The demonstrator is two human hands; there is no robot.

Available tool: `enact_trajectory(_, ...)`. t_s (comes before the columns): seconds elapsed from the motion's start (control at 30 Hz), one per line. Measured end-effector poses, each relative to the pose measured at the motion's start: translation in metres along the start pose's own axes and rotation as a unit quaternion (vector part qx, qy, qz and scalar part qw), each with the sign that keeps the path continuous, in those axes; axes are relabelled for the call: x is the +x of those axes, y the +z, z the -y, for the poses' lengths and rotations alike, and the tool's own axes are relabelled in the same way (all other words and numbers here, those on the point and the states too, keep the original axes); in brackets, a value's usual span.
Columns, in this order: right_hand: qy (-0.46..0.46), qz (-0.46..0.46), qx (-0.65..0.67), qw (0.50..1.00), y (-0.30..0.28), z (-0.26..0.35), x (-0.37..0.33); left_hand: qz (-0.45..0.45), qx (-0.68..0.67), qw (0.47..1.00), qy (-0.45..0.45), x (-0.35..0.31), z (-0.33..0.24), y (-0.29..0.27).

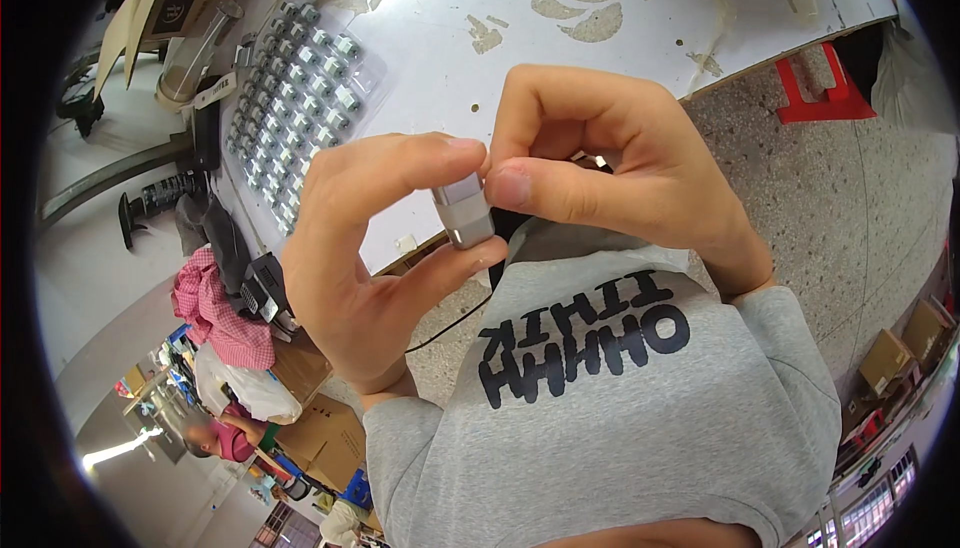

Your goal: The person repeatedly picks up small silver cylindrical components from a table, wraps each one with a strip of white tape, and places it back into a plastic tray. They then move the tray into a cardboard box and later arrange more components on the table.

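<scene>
Your grey shirt, marked with black lettering, lies nearest the camera. Both of your hands are raised ahead of it, at the near edge of the white bench. Your left hand is narrow and holds a small grey-and-white block endwise, one fingertip at the upper end and one at the lower. The block is off the bench; its long axis runs from the bench side towards your chest, the lower end leaning slightly right. Your right hand is just beside the block's right flank, fingers curled in, thumb tip level with the block's upper part. Whether your right hand touches the block, or pinches anything of its own, cannot be determined from this view. Beyond your left hand, a clear tray sits on the bench, carrying rows of small white-and-dark parts. Noted to your right: a red plastic stool on the speckled floor
</scene>
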State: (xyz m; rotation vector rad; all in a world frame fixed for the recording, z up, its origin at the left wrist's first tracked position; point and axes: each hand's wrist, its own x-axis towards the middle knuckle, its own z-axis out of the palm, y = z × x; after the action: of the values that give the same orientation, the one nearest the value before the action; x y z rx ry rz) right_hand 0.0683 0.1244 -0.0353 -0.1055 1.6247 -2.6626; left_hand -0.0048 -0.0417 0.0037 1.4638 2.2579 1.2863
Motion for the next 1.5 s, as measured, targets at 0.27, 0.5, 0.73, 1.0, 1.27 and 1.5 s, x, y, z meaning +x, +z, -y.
enact_trajectory(0.27,0.005,0.054,0.042,0.998,-0.007,-0.003,0.0,0.038,0.055,0.997,0.046,0.001,-0.005,0.004)
enact_trajectory(0.5,0.004,0.094,0.127,0.987,-0.02,-0.002,-0.003,-0.041,0.255,0.963,0.08,0.0,-0.018,0.029)
enact_trajectory(0.73,-0.034,-0.009,0.096,0.995,-0.011,-0.008,0.002,-0.122,0.334,0.931,0.083,0.009,0.0,0.027)
enact_trajectory(1.0,-0.099,-0.157,-0.041,0.982,0.002,-0.024,0.005,-0.152,0.317,0.935,0.043,0.011,0.002,0.037)
enact_trajectory(1.27,0.047,-0.007,-0.131,0.99,-0.028,-0.002,-0.001,-0.022,0.277,0.957,0.083,0.02,0.002,0.013)
enact_trajectory(1.5,0.05,0.046,-0.109,0.992,-0.026,0.009,-0.008,0.023,0.22,0.968,0.12,0.026,0.007,0.001)
